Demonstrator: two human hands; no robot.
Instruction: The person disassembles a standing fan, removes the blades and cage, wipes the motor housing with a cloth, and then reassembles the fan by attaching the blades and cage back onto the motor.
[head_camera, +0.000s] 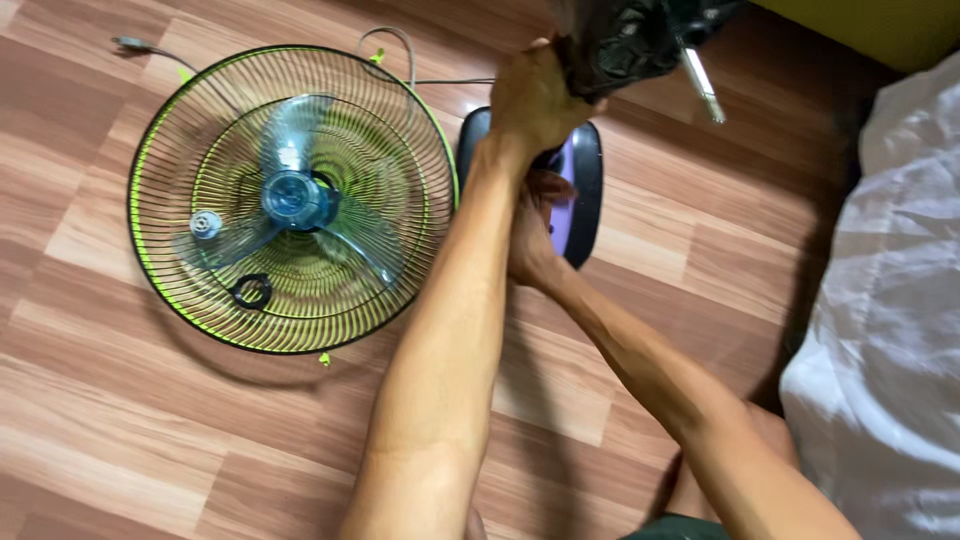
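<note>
Fan motor housing held above the base, with guard and blade laid aside on the floor.

The black motor housing (625, 40) is gripped at its lower end by the left hand (530, 100), fingers closed around it, with the bare metal shaft (702, 85) projecting to the right. The right hand (535, 245) is placed on the oval base (580, 190), black-rimmed with a purple panel; whether its fingers are closed cannot be told. A slip is judged possible, since the housing is heavy, smooth and supported by one hand only; the shaft could be bent on the wood-grain floor (120, 440). The grey cord (400, 50) could be snagged. The round wire guard (290, 200), green-edged with fine ribs, lies flat at left, holding the translucent blue three-lobed blade (300, 195). Crumpled white cloth (890, 300) lies at right.
</note>
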